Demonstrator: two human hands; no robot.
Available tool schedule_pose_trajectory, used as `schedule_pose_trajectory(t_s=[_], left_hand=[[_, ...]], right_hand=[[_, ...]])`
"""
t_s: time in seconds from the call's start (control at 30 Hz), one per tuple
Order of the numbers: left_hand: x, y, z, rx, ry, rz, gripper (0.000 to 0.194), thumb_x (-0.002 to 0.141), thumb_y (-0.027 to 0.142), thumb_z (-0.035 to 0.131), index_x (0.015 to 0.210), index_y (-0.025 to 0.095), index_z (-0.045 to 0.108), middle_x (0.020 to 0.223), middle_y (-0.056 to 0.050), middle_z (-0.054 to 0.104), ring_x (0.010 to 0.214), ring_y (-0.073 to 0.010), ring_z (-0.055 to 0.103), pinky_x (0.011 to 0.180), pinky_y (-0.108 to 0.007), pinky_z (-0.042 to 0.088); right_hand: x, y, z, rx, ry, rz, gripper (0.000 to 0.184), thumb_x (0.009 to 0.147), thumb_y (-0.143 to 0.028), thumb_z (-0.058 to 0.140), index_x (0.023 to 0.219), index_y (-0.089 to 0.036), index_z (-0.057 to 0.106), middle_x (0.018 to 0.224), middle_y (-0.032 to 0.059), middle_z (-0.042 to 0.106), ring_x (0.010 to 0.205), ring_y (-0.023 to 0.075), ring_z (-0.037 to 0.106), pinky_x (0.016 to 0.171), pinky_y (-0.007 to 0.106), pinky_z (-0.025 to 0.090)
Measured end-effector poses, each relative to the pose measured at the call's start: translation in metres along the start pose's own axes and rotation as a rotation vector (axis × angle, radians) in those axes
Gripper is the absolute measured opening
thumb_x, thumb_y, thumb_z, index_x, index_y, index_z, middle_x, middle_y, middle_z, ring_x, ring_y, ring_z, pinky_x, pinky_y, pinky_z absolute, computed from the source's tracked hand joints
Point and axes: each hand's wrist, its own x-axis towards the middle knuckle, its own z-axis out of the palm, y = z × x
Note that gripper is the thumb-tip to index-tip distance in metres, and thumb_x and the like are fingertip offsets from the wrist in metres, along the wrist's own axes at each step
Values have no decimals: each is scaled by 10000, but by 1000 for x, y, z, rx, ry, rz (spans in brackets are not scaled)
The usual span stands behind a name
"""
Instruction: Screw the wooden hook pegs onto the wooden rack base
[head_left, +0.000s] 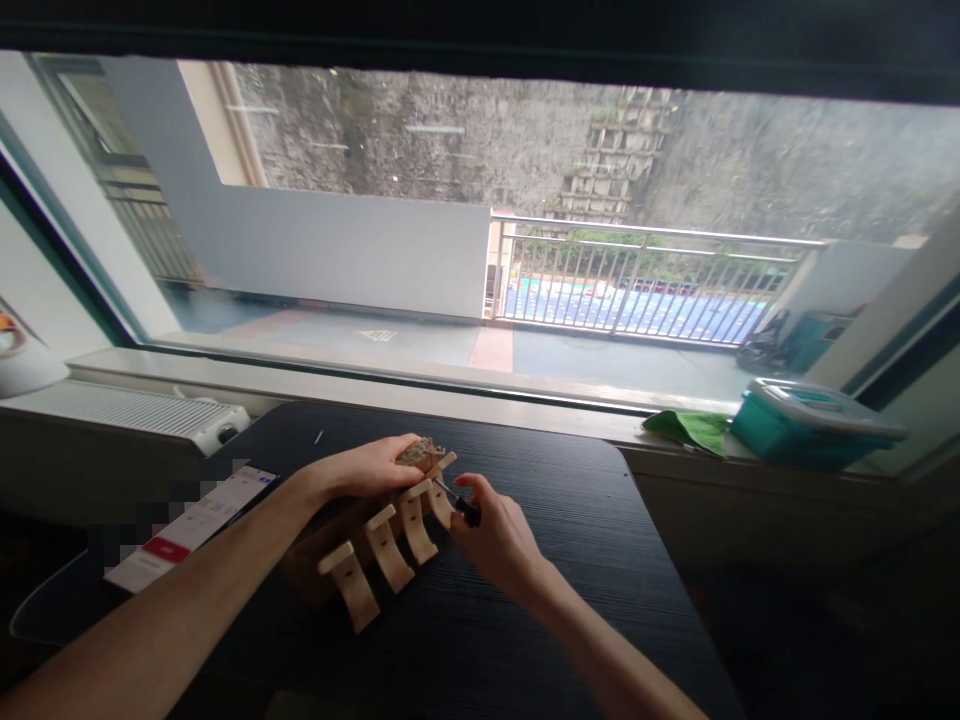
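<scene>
A wooden rack with several curved pale hooks [388, 548] lies on the dark table [570, 530]. My left hand [379, 466] is wrapped over the rack's far end, next to its rough, bark-like end face [422, 455]. In my right hand [495, 528] is a screwdriver [466, 510] with a black handle, gripped between thumb and fingers. Its thin metal shaft points toward the hook farthest from me. Whether the tip sits in a screw is too small to tell. My left forearm and hand cover part of the rack's back board.
A phone with a lit screen [196, 525] lies left of my forearm. On the sill at right are a green cloth [686, 430] and a teal lidded box [814, 425]. A white heater [127, 408] stands by the window at left.
</scene>
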Motion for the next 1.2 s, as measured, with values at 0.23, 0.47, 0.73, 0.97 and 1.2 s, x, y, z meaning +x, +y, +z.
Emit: schedule_pose_trajectory(t_s=[0.23, 0.47, 0.73, 0.97, 1.2], left_hand=[[0, -2, 0, -5, 0, 5, 408, 730, 371, 542, 1099, 198, 564, 1045, -18, 682, 987, -244, 632, 835, -292, 477], [0, -1, 0, 12, 11, -8, 438, 720, 395, 539, 1110, 197, 566, 1053, -21, 683, 977, -247, 634, 838, -300, 479], [-3, 6, 0, 29, 7, -5, 410, 729, 370, 528, 1099, 194, 561, 1089, -23, 672, 1020, -247, 618, 845, -292, 474], [0, -2, 0, 20, 0, -6, 383, 746, 386, 529, 1082, 206, 566, 1030, -11, 682, 964, -236, 636, 826, -294, 481], [-3, 0, 0, 8, -15, 0, 436, 749, 389, 540, 1140, 195, 552, 1088, -27, 676, 1008, -241, 633, 861, -298, 481]], right_hand=[[-12, 16, 6, -271, 198, -404, 239, 821, -76, 454, 1012, -176, 557, 955, 60, 631, 755, 145, 619, 661, 241, 462], [-8, 26, -1, -567, 396, -724, 118, 916, -169, 518, 937, -212, 627, 694, -9, 583, 575, 126, 522, 554, 268, 363], [-9, 25, 5, -318, 360, -592, 153, 923, -217, 510, 889, -184, 655, 679, 1, 606, 587, 116, 562, 573, 240, 383], [-11, 24, 19, 180, 273, -49, 150, 860, -315, 575, 910, -193, 647, 800, 11, 708, 716, 146, 650, 652, 230, 464], [-15, 14, -5, -216, 201, -315, 270, 779, -136, 561, 1048, -166, 572, 800, 9, 662, 645, 142, 609, 605, 252, 412]])
